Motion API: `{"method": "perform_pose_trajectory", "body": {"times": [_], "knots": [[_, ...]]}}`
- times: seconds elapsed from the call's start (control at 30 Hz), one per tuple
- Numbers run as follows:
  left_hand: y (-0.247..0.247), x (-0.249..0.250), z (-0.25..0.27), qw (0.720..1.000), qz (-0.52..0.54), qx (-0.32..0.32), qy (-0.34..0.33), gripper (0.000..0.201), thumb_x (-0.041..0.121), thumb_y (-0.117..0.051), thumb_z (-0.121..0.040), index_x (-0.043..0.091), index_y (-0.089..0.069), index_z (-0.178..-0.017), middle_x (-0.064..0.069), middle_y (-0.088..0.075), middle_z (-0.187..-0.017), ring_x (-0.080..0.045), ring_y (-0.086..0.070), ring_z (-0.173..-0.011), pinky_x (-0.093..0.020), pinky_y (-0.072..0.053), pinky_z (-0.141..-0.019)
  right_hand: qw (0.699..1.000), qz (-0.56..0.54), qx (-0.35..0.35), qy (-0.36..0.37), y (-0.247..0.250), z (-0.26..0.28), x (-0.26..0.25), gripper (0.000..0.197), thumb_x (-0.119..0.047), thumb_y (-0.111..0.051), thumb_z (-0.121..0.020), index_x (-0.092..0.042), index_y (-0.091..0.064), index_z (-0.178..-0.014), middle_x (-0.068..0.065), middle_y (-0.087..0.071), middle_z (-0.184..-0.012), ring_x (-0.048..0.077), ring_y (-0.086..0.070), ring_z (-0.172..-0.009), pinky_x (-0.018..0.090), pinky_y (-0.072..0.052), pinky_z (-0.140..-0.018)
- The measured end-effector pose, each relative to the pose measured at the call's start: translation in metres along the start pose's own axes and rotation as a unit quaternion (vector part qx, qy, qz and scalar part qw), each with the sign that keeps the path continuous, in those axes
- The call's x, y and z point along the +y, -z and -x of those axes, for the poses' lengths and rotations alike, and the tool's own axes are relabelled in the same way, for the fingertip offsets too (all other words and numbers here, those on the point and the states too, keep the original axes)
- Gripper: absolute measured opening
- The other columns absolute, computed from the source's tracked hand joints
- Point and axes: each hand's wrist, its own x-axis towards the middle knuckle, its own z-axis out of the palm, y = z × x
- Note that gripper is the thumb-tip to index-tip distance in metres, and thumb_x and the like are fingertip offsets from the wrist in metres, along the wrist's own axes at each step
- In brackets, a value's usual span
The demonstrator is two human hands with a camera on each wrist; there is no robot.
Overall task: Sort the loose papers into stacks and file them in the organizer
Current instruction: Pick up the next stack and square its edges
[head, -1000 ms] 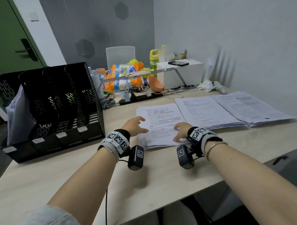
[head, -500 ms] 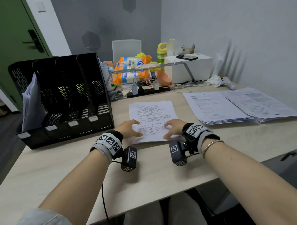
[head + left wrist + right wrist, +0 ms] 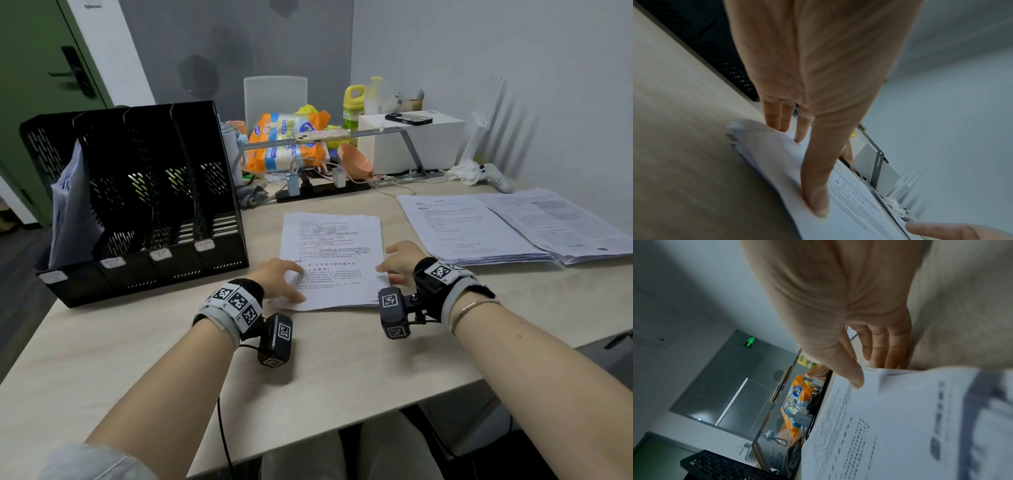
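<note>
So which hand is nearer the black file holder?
Left. The left hand holds the white paper stack on the side nearest the black mesh organizer; the right hand holds the far side.

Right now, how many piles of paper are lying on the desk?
3. The centre pile, gripped at its sides by the left hand and right hand; the middle-right pile; the far-right pile beside it, edges overlapping. Another bundle stands in the organizer, leftmost slot.

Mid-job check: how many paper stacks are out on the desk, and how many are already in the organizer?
Stacks lying on the desk: 3 (near stack, middle stack, far-right stack)
Stacks filed in the organizer: 1 (filed papers, leftmost slot)
Total: 4
</note>
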Motion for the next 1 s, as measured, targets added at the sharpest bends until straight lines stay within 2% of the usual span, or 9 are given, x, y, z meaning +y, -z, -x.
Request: {"method": "perform_pose_trajectory", "body": {"times": [0.07, 0.13, 0.3, 0.43, 0.5, 0.6, 0.77, 0.9, 1.0], "knots": [[0.000, -0.002, 0.002, 1.000, -0.005, -0.001, -0.004, 0.067, 0.033, -0.078, -0.074, 0.028, -0.048, -0.133, -0.001, -0.037, -0.144, -0.023, -0.043, -0.125, -0.037, -0.042, -0.100, 0.999, 0.038, -0.011, -0.005, 0.002, 0.002, -0.004, 0.019, 0.004, -0.068, -0.078, 0.005, -0.054, -0.091, 0.016, -0.061, -0.088, 0.027, -0.062, -0.080, 0.039, -0.055, -0.075], [0.000, -0.004, 0.003, 1.000, -0.006, 0.006, -0.005, 0.072, 0.033, -0.078, -0.073, 0.026, -0.044, -0.137, 0.000, -0.039, -0.144, -0.021, -0.040, -0.129, -0.034, -0.036, -0.106, 0.997, 0.044, -0.050, -0.029, 0.002, 0.008, -0.008, 0.014, 0.001, -0.068, -0.080, 0.001, -0.054, -0.077, 0.014, -0.052, -0.069, 0.023, -0.052, -0.057, 0.030, -0.046, -0.056], [0.000, -0.006, 0.011, 1.000, -0.005, 0.002, -0.019, 0.066, 0.032, -0.079, -0.073, 0.025, -0.050, -0.132, -0.001, -0.042, -0.141, -0.020, -0.040, -0.127, -0.036, -0.033, -0.108, 0.995, 0.073, -0.063, 0.000, -0.004, -0.003, -0.002, 0.039, -0.005, -0.068, -0.080, 0.008, -0.054, -0.114, 0.019, -0.065, -0.109, 0.035, -0.064, -0.099, 0.047, -0.051, -0.091], [-0.002, -0.009, 0.016, 0.999, -0.012, -0.018, -0.034, 0.054, 0.032, -0.078, -0.073, 0.030, -0.058, -0.123, 0.003, -0.043, -0.138, -0.019, -0.038, -0.129, -0.035, -0.030, -0.110, 0.990, 0.122, -0.068, 0.024, -0.004, 0.025, -0.012, 0.032, -0.013, -0.064, -0.087, 0.003, -0.057, -0.114, 0.010, -0.064, -0.102, 0.027, -0.062, -0.088, 0.028, -0.047, -0.061], [-0.002, -0.009, 0.017, 0.999, -0.011, -0.028, -0.037, 0.052, 0.032, -0.078, -0.073, 0.032, -0.059, -0.121, 0.004, -0.043, -0.138, -0.018, -0.038, -0.130, -0.035, -0.030, -0.111, 0.988, 0.132, -0.074, 0.034, -0.002, 0.029, -0.013, 0.036, -0.013, -0.062, -0.089, 0.004, -0.055, -0.120, 0.013, -0.062, -0.117, 0.029, -0.060, -0.098, 0.028, -0.046, -0.065], [-0.003, -0.005, 0.021, 0.999, -0.013, -0.021, -0.037, 0.048, 0.031, -0.076, -0.076, 0.030, -0.060, -0.121, 0.003, -0.045, -0.136, -0.019, -0.041, -0.126, -0.032, -0.032, -0.107, 0.988, 0.128, -0.047, 0.074, -0.003, 0.035, -0.013, 0.033, -0.006, -0.056, -0.090, 0.004, -0.055, -0.121, 0.018, -0.060, -0.123, 0.028, -0.061, -0.095, 0.018, -0.045, -0.066], [-0.002, -0.002, 0.024, 0.997, 0.023, 0.073, 0.018, 0.039, 0.032, -0.065, -0.086, 0.011, -0.058, -0.119, -0.004, -0.059, -0.120, -0.019, -0.054, -0.108, -0.028, -0.042, -0.090, 0.990, 0.062, -0.010, 0.129, 0.001, 0.044, -0.014, 0.030, 0.002, -0.050, -0.089, 0.006, -0.058, -0.118, 0.020, -0.060, -0.123, 0.033, -0.057, -0.111, 0.036, -0.045, -0.093], [0.012, 0.008, 0.027, 0.992, 0.069, 0.080, 0.071, 0.036, 0.035, -0.045, -0.097, 0.002, -0.058, -0.104, -0.010, -0.060, -0.094, -0.023, -0.057, -0.084, -0.032, -0.047, -0.079, 0.984, -0.027, 0.016, 0.176, 0.009, 0.050, -0.019, 0.032, 0.000, -0.050, -0.091, -0.001, -0.057, -0.122, 0.012, -0.061, -0.122, 0.029, -0.059, -0.109, 0.039, -0.047, -0.096], [0.023, 0.015, 0.030, 0.984, 0.131, 0.104, 0.068, 0.047, 0.037, -0.035, -0.100, -0.002, -0.055, -0.114, -0.014, -0.061, -0.101, -0.028, -0.060, -0.091, -0.035, -0.049, -0.083, 0.977, -0.064, 0.025, 0.201, 0.019, 0.058, -0.024, 0.036, -0.003, -0.049, -0.092, -0.005, -0.053, -0.127, 0.008, -0.060, -0.119, 0.026, -0.059, -0.107, 0.037, -0.048, -0.094]]}}
